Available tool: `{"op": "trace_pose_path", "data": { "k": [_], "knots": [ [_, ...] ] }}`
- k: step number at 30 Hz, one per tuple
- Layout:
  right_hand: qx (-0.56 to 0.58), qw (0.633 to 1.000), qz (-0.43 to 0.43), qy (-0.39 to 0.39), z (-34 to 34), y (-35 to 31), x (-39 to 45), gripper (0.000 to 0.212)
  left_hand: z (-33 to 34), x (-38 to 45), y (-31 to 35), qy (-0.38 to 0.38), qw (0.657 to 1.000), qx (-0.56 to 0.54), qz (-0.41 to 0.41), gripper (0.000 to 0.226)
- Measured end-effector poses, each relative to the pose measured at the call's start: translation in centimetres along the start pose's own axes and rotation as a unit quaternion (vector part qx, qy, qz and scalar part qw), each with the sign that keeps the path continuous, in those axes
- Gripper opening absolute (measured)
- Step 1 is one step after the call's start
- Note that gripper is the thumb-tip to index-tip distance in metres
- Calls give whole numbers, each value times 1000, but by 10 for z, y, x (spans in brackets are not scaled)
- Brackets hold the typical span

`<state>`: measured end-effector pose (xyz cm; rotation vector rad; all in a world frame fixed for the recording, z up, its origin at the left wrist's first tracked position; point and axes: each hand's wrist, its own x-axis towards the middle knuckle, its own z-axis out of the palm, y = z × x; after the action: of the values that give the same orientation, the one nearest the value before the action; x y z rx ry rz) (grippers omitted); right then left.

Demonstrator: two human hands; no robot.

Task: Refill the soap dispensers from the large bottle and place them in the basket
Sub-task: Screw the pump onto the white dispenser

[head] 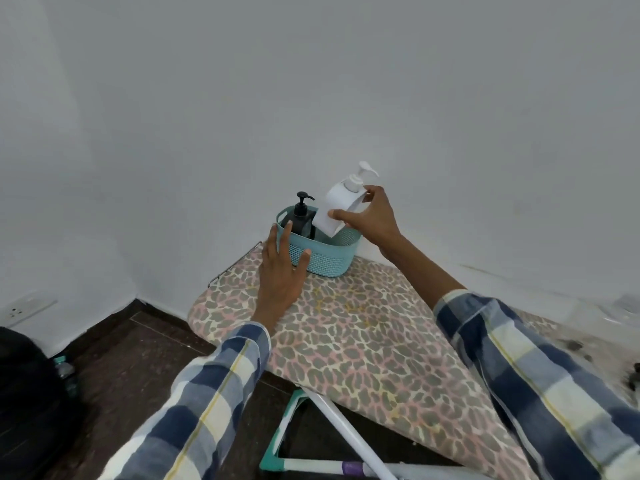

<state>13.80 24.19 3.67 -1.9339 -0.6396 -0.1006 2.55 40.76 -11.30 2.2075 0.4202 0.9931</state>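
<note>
Head view: the teal basket [323, 256] sits at the far end of the ironing board [363, 334], near its rounded far-left corner and close against the wall [311, 81].

The black dispenser [300, 216] stands upright inside the basket, on its left side.

The white dispenser [337, 206] is tilted, pump leaning right, with its base just inside the basket's right half and most of its body above the rim. Whether the base has reached the basket floor cannot be told.

The right hand [370, 220] grips the white dispenser, thumb across the front face and fingers curled over the shoulder below the pump. The high grip probably serves to steer the base down past the rim while keeping clear of the black dispenser.

The left hand [282, 271] lies with straight, spread fingers against the basket's near-left wall, holding nothing. This contact likely braces the light basket so it does not slide toward the board's edge during insertion.

Judged step: seating the second dispenser (the last placement, if only two dispensers are in use). The large bottle is not in view.

Beside the board, a dark bag [24, 386] rests on the floor [138, 358] below a wall socket [19, 310].
</note>
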Motion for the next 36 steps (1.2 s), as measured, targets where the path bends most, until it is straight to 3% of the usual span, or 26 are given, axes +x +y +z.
{"op": "trace_pose_path", "data": {
  "k": [8, 13, 19, 23, 29, 32, 36],
  "knots": [
    [-134, 982, 38, -126, 42, 15, 29, 103, 3, 4, -4, 1, 1000, -15, 6, 80],
    [-185, 969, 49, -153, 62, 17, 38, 60, 4, 4, -4, 6, 1000, -6, 1, 82],
    [-247, 945, 56, -208, 67, 18, 41, 77, 3, 3, -4, 5, 1000, 0, 10, 84],
    [-234, 938, 68, -247, 60, 11, 39, 31, 2, 3, -4, 5, 1000, 9, 17, 87],
    [-177, 967, 54, -174, 32, 2, 13, 53, 0, 1, 0, -2, 999, 32, 14, 88],
    [-183, 976, 10, -118, 11, 5, -14, 21, 0, -3, 9, -6, 995, 102, 5, 86],
    [-170, 982, -27, -83, -22, 14, -59, 56, 2, -16, 32, 14, 981, 195, 12, 81]
  ]
}}
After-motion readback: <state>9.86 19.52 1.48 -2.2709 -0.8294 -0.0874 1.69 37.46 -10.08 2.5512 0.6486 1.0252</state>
